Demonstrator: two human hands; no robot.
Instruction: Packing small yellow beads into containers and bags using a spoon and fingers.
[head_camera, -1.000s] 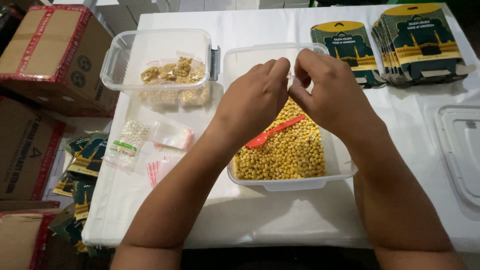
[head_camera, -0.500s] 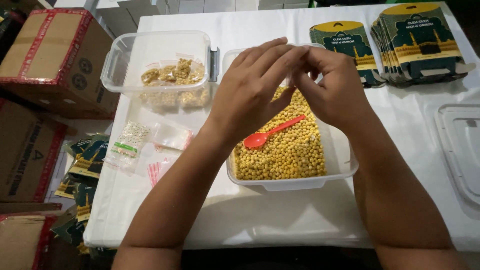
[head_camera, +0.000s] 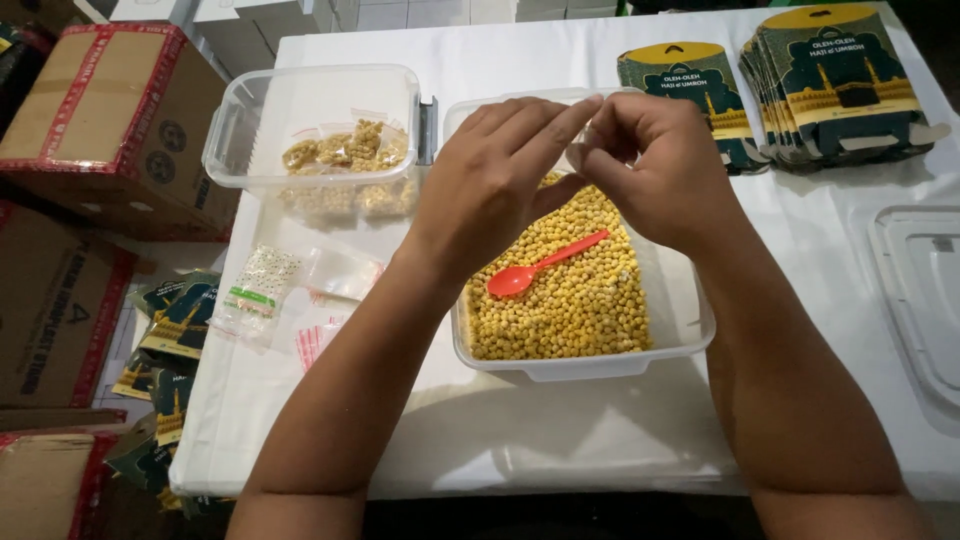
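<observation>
Both grips pinched together: left hand (head_camera: 495, 175) and right hand (head_camera: 650, 165) fingertips meet over the chickpea tub (head_camera: 690, 330); whatever they pinch is hidden. Probably light, slippery film; hold by edges

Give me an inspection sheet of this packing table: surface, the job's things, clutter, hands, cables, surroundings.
Surface: white table, covered in white.
Job's things: clear tub of yellow kernels with a red spoon lying on them; second clear tub at left holding small filled clear bags.
Clutter: loose small plastic bags near the left edge; green printed card sleeves stacked at the far right; a tub lid at the right edge.
Hands: left hand and right hand meet fingertip to fingertip above the kernels; whatever they pinch is too small to tell.
Cables: nothing seen.
Surroundings: cardboard boxes and more green sleeves on the floor at left.
</observation>
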